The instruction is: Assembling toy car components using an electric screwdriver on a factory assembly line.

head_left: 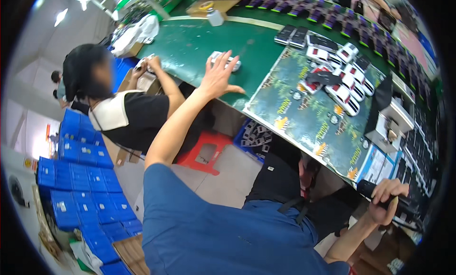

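My left hand (219,75) stretches far out over the green conveyor belt (199,42), fingers spread, just short of a small white and grey device (227,61) lying on the belt; it holds nothing. My right hand (387,199) is low at the right, fingers wrapped round a black handheld tool (370,188). On the patterned work mat (308,113) in front of me lie several white, red and black devices (342,80) in a loose group.
A seated person in a black top (137,118) works at the belt's left side, with hands (149,66) on a small item. Stacks of blue bins (83,180) stand on the left floor. A red stool (206,151) stands below. Rows of dark devices (332,13) line the far belt edge.
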Demonstrator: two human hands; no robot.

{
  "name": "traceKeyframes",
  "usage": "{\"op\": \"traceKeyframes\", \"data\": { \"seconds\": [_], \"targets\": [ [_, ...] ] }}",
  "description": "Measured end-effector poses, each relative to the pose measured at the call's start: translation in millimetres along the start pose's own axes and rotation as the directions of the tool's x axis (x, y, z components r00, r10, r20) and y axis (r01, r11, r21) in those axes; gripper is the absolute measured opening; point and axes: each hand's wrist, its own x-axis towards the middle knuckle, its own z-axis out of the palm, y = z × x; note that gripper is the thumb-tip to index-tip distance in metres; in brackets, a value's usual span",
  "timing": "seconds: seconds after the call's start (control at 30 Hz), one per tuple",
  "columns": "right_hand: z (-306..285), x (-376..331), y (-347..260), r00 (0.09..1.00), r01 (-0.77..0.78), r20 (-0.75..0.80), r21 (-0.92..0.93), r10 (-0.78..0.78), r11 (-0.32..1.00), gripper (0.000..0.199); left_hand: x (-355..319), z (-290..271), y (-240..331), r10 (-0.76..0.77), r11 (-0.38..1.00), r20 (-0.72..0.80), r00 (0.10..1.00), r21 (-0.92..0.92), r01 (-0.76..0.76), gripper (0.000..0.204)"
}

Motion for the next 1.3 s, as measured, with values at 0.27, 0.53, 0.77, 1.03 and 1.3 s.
{"op": "traceKeyframes", "data": {
  "seconds": [0.27,0.53,0.77,1.03,1.3],
  "targets": [
    [-11,-21,-32,0.994,0.025,-0.107,-0.025,-0.028,0.999,0.025,17,-3,214,0.069,0.747,-0.310,0.948,-0.613,-0.255,0.053],
    [-34,-37,-86,0.995,0.058,-0.086,0.080,-0.051,0.995,0.029,80,-47,452,0.117,0.199,-0.249,0.961,-0.943,-0.269,0.023],
    [-60,-66,-131,0.972,0.124,-0.207,0.035,-0.115,0.992,0.031,169,-44,570,0.144,0.620,0.175,0.974,-0.783,0.049,0.063],
    [-72,-71,-136,0.972,0.131,-0.199,0.002,-0.128,0.991,0.029,162,-37,585,0.072,0.455,0.267,0.961,-0.866,0.207,0.063],
    [-51,-55,-115,0.960,0.151,-0.226,-0.078,-0.165,0.985,0.029,131,-40,532,0.211,-0.150,0.328,0.921,-0.920,0.362,0.020]
  ]
}}
